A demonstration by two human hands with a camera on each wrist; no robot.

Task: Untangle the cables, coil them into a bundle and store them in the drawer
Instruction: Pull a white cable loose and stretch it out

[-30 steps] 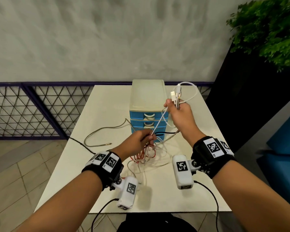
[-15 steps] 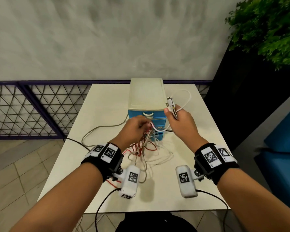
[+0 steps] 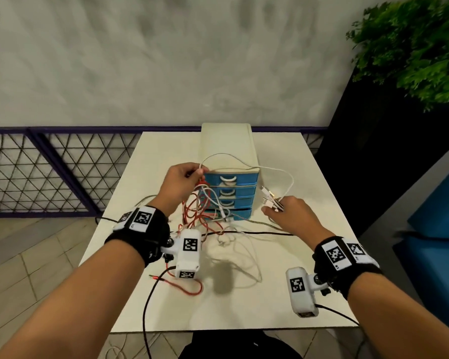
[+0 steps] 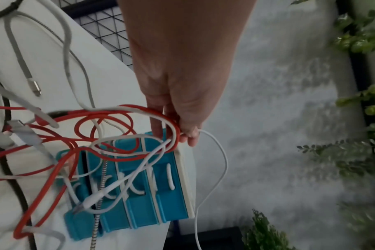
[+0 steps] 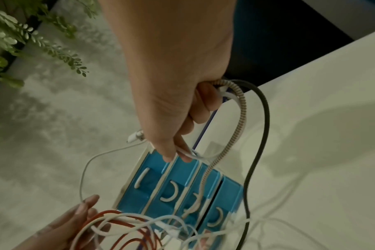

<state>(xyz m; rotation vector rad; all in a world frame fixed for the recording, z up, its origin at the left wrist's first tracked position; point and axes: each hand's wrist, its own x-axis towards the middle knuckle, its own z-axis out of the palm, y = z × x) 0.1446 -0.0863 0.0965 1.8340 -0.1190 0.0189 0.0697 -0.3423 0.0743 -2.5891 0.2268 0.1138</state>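
Head view shows our white square table (image 3: 151,161), and at its twelve o'clock the cream plastic chest with four blue drawers (image 3: 240,180), the lowest slightly ajar. Across its front, towards six o'clock, sprawls the knot of red, white, braided and black charging cables (image 3: 205,216). Our left hand (image 3: 180,181), at ten o'clock from the knot, has its fingers curled around raised red and white loops. Our right hand (image 3: 287,212), at three o'clock, pinches the gathered plug ends (image 3: 268,199). We judge untangling is under way; next we should draw one strand free before any coiling starts.
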